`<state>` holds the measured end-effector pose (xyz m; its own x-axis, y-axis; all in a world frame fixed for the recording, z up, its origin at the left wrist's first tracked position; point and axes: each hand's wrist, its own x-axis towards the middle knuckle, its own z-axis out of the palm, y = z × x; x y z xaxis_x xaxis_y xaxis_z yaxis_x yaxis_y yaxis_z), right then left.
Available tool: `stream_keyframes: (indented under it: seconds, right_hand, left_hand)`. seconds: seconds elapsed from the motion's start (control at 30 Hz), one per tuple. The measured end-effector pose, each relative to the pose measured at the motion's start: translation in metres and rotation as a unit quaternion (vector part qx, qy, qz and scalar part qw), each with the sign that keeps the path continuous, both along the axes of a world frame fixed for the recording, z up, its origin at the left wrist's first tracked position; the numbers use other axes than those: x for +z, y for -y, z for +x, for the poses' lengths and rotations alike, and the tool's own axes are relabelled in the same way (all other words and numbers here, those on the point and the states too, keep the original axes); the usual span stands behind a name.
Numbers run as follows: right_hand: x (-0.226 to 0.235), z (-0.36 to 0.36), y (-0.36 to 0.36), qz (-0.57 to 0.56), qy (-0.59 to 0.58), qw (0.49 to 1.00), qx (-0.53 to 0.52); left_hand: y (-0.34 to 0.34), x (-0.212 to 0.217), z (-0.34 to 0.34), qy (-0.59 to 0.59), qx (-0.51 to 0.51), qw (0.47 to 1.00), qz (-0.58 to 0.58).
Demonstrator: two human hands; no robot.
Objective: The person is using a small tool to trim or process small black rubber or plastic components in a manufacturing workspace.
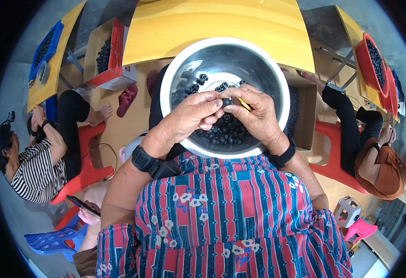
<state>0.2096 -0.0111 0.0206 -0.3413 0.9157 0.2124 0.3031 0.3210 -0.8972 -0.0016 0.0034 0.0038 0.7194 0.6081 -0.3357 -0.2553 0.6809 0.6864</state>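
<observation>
Both hands meet above a wide steel bowl [173,65] that rests at my lap. My left hand [191,113] is closed, its thumb and fingertips pinched on a small black round part [227,102]. My right hand [258,116] is closed too, gripping a thin yellow tool [245,104] whose tip is hidden. The right thumb and forefinger also touch the black part. Below the hands, many small black ring-like parts [221,132] lie on the bowl's floor, with a few more toward its far left side.
Beyond the bowl stands a yellow table [217,21]. Boxes of black parts flank me: a red carton [115,55] at left, a brown carton [307,111] at right. People sit on red stools [85,153] on both sides. A red basin [372,62] sits on the right table.
</observation>
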Motion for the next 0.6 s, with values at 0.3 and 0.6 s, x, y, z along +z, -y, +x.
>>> stream_keyframes:
  seconds: [0.3,0.6]
  right_hand:
    - [0.006,-0.002,0.004,0.085,0.089,0.991,-0.045]
    - [0.007,-0.009,0.008,0.126,0.173,0.976,-0.048]
  left_hand:
    - [0.001,0.000,-0.003,0.088,0.058,0.994,-0.029]
    - [0.002,0.000,-0.007,0.085,0.060,0.994,-0.030]
